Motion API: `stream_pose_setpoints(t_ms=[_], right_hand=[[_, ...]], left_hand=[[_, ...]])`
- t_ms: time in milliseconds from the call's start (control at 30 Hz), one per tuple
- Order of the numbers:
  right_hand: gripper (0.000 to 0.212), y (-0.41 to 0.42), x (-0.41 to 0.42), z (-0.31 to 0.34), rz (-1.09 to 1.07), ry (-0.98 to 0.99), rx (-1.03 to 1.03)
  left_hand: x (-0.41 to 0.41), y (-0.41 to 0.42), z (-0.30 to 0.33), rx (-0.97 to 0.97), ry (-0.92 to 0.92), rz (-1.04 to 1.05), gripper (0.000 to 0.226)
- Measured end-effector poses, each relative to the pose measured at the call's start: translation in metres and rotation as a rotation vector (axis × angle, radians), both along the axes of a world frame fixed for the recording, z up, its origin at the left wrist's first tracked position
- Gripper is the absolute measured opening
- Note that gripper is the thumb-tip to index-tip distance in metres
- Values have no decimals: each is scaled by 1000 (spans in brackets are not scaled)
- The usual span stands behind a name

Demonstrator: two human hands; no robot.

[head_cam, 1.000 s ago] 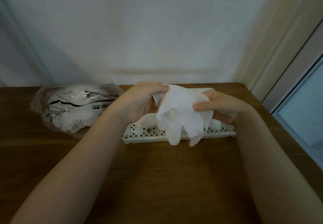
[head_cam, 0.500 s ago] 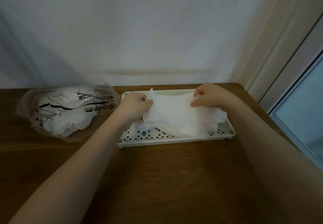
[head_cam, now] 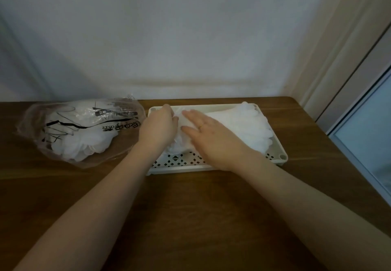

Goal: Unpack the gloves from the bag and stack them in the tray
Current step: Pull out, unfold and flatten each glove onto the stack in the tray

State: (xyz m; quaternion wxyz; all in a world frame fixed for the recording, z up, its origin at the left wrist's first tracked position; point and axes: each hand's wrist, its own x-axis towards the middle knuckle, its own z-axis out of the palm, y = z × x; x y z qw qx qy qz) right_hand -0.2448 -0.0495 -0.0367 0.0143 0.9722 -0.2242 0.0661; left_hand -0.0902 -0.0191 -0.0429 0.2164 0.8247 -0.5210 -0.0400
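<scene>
Right hand (head_cam: 208,137): flat, fingers straight, pressing down on the white gloves (head_cam: 239,126); thin ring on one finger.
Left hand (head_cam: 157,127): just left of the pressing palm, fingers curled over the gloves' left edge; whether pinching cannot be told.
Gloves: spread rightward from under the palm, lying in the tray (head_cam: 282,154), fingertips near its right wall.
Tray: pale, perforated floor showing just below the hands.
Bag (head_cam: 80,129): clear plastic, black print, left of the left hand, more white gloves inside.
Table (head_cam: 190,217): dark wood, under everything.
Wall (head_cam: 169,37): pale, beyond the hands.
</scene>
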Motion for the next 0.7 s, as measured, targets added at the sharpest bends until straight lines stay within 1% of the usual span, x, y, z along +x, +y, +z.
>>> stream_pose_setpoints(t_ms=[33,67,133,167,267,367,467,533,567,600,633,700], right_hand=[[53,-3,-1,-8,-10,95,20],[55,-8,-4,-15,-62,171,54],[60,-23,-12,-22,-203,278,90],[63,-30,-17,-22,-256,306,77],[71,-45,-33,-25,-374,322,9],[79,-55,-46,-31,-487,307,68],[83,-59,-49,-33,-542,265,190],[82,-54,-45,-26,-570,245,154],[78,-50,-42,-22,-571,184,95],[72,-43,-38,-16,-553,51,30],[65,-35,-33,-10,-502,-140,-19],[54,-13,-19,6,-316,-524,-29]], left_hand=[[0,0,-2,11,-24,1,20],[0,1,-4,30,-44,5,21],[2,4,-9,68,-80,15,23],[4,6,-12,80,-97,22,24],[6,9,-17,107,-149,50,30],[3,8,-20,124,-193,89,38],[1,8,-20,94,-209,97,34],[1,9,-18,82,-199,54,29],[0,12,-16,64,-179,30,27],[-1,16,-12,26,-155,8,26],[-3,22,-7,-29,-133,-9,27],[-6,37,5,-180,-104,-43,29]])
